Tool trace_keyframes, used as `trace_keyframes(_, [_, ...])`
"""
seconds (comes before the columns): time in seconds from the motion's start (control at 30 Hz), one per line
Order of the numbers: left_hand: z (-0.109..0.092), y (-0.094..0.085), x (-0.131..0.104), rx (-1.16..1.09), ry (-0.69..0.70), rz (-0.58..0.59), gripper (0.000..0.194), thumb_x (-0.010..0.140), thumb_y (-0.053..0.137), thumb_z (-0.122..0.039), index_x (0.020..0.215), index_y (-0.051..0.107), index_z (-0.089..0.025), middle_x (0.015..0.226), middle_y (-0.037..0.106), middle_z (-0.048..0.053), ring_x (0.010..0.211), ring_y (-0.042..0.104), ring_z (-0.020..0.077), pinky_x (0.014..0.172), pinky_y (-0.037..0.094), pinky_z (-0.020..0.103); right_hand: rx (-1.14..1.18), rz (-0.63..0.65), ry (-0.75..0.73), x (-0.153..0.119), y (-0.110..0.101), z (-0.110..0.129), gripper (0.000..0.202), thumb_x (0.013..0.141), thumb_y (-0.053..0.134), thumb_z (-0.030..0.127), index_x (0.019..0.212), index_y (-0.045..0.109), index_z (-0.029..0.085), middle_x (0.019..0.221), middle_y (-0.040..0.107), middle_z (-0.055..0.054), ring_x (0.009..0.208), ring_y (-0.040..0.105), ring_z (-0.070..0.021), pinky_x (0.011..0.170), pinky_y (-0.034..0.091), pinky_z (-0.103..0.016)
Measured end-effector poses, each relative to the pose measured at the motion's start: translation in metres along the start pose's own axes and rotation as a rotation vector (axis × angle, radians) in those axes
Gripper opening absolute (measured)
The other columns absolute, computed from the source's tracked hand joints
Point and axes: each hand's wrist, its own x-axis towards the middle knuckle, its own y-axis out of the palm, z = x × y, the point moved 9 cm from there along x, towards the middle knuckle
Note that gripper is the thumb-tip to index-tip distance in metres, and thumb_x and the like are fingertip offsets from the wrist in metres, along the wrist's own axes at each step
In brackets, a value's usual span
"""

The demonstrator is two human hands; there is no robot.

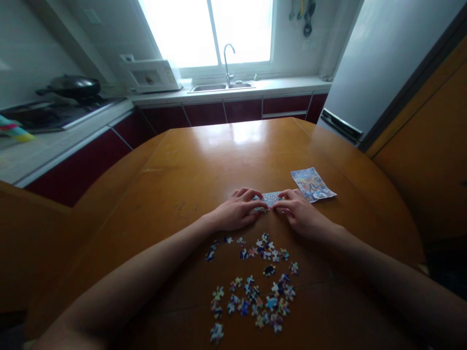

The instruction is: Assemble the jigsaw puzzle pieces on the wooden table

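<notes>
A partly joined puzzle section (272,198) lies on the wooden table between my two hands. My left hand (239,209) rests at its left edge, fingers bent and touching the pieces. At the right edge, my right hand (297,210) touches the section with bent fingertips. Both hands have their fingers pressed on the puzzle, which they partly cover. Nearer to me, many loose puzzle pieces (271,303) are scattered in groups. Beyond my right hand lies a creased picture sheet (313,184) with a colourful print.
The wooden table (219,165) has rounded sides. Behind it are a counter with a sink (211,88) and a white microwave (151,76). A black pan (73,87) sits on the stove at left, and a fridge (379,58) stands at right.
</notes>
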Motion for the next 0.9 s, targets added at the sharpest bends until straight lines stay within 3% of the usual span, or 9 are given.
trace_keyframes(0.67, [-0.0021,-0.0025,-0.0003,-0.014,0.003,0.004,0.035,0.097,0.056,-0.032,0.131,0.06,-0.037,0.136,0.053,0.005,0.127,0.044,0.0287,0.112,0.036,0.052,0.008,-0.011,-0.018,0.0015,-0.0025,0.0039,0.029,0.091,0.056,0.009,0.104,0.077,0.024,0.117,0.062,-0.012,0.115,0.052,-0.0272,0.101,0.05,-0.048])
trace_keyframes(0.9, [-0.0009,-0.003,-0.0002,-0.031,-0.017,0.003,0.042,0.096,0.056,-0.033,0.138,0.053,-0.033,0.137,0.052,0.007,0.127,0.045,0.0287,0.112,0.036,0.051,0.03,-0.034,-0.029,0.0011,-0.0041,0.0087,0.029,0.09,0.054,0.009,0.107,0.073,0.022,0.116,0.062,-0.012,0.114,0.053,-0.0276,0.1,0.049,-0.048])
